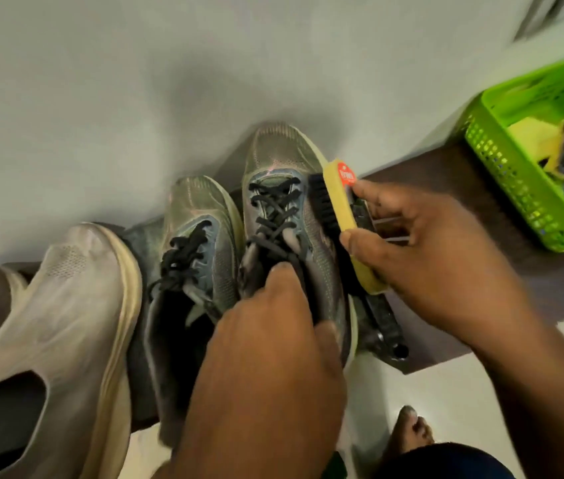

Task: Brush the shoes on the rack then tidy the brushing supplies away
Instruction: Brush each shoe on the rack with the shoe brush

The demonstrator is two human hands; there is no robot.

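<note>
While the right hand (425, 257) grips a yellow-backed shoe brush (342, 216), its black bristles press against the outer side of a grey-green laced sneaker (284, 188). That sneaker stands on a dark brown rack (474, 216) set against a pale wall (118, 98), toe pointing at the wall. Thumb and fingers of the right hand curl round the brush's back; a round red label shows at the brush end nearest the wall. The left hand (273, 340) holds the sneaker at its opening, fingers curled over the tongue and the lower laces, steadying it.

Just left of this sneaker sits its mate (197, 243), the same grey-green with black laces, the two touching or nearly so. Further left of the sneaker are two cream slip-on shoes (76, 305), the nearer one large in the view, the farther one cut off by the frame edge. Just right of the sneaker, between it and the rack's front edge, lies a dark, shiny, long object (382, 326), partly under the right hand; I cannot tell what it is. Well to the right of the sneaker, at the far end of the rack, stands a bright green plastic basket (505, 174) with perforated walls, holding something yellow and some dark items that are too blurred to name. Below the sneaker, past the rack's front edge, a bare foot (408, 430) rests on a pale floor.
</note>
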